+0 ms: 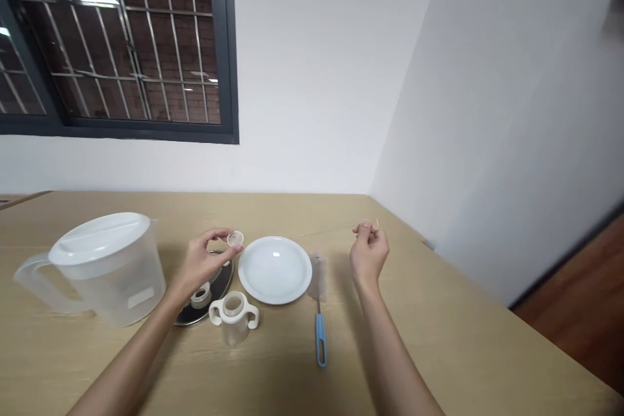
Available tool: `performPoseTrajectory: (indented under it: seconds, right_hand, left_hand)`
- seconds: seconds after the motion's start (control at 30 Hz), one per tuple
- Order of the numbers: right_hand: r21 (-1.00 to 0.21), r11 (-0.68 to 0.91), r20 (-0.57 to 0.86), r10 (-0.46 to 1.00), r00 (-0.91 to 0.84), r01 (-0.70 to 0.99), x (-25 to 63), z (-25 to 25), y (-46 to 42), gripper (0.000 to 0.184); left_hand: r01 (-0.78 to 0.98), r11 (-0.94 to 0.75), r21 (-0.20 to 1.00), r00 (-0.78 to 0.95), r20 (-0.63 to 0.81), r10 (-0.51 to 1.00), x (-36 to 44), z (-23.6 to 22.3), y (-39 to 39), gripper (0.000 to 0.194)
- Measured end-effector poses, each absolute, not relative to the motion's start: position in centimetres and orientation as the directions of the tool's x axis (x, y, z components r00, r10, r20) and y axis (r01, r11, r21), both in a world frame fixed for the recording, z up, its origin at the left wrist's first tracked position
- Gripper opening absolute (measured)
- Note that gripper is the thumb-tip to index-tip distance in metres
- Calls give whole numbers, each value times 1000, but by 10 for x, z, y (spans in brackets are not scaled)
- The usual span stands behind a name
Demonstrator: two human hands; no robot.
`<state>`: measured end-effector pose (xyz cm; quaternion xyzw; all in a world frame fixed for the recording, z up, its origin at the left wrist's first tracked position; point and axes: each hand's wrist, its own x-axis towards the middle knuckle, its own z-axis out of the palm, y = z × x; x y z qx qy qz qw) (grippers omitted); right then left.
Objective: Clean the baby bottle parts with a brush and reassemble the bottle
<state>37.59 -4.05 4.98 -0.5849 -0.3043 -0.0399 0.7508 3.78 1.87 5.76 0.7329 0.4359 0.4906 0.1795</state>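
My left hand [207, 259] is closed in a pinch on a small round translucent cap [235, 239], held up above the dark oval tray [225, 278], left of the white plate [275, 271]. My right hand [368, 250], right of the plate, is pinched on a thin pale strand [331, 230] that stretches left toward the plate; its exact kind is too fine to make out. Below the left hand, a two-handled cup [235, 331] stands upright without a lid. A whitish ring-shaped part [201, 296] lies on the tray, partly behind my left wrist.
A translucent lidded pitcher [117, 279] stands at the left, near my left forearm. Right of the plate lies a bottle brush [320, 331] with a blue handle and pale bristles. The wooden table [312, 208] meets white walls behind and at the right.
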Motion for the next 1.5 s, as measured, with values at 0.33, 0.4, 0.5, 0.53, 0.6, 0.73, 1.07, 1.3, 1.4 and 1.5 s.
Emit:
performPoseTrajectory:
  seconds: [0.33,0.4,0.5,0.53,0.6,0.73,1.07,1.3,1.4,1.5]
  right_hand:
    - [-607,641,794,464,394,469,270,147,-39,23]
    - [-582,682,813,482,326,443,255,154,-41,20]
    - [-568,717,823,496,276,404,239,155,-43,17]
    - [-566,723,824,499,268,396,235,154,-43,16]
    - [-567,727,823,506,257,387,231,152,-43,14]
    - [-569,725,821,529,216,388,226,148,-42,13]
    - [-552,730,828,537,161,403,216,142,-36,11]
    - [-517,720,844,519,135,463,216,142,-37,10]
    - [-506,712,844,526,108,488,214,142,-39,10]
    - [-492,703,841,536,72,514,212,143,-40,10]
  left_hand:
    - [479,-700,530,131,745,654,11,27,15,28]
    - [474,-704,529,131,749,650,10,24,15,27]
    - [460,-706,538,123,749,651,9,22,12,27]
    - [455,-709,539,122,751,649,10,23,11,27]
    - [434,-722,540,128,756,642,11,25,8,28]
    - [386,-754,532,133,777,616,13,29,1,29]
    - [405,-723,559,111,755,646,13,29,-2,30]
    - [427,-697,576,75,746,662,14,29,-4,30]
    - [446,-695,565,92,743,663,14,29,-4,31]
    - [476,-658,583,107,705,701,14,28,-4,32]
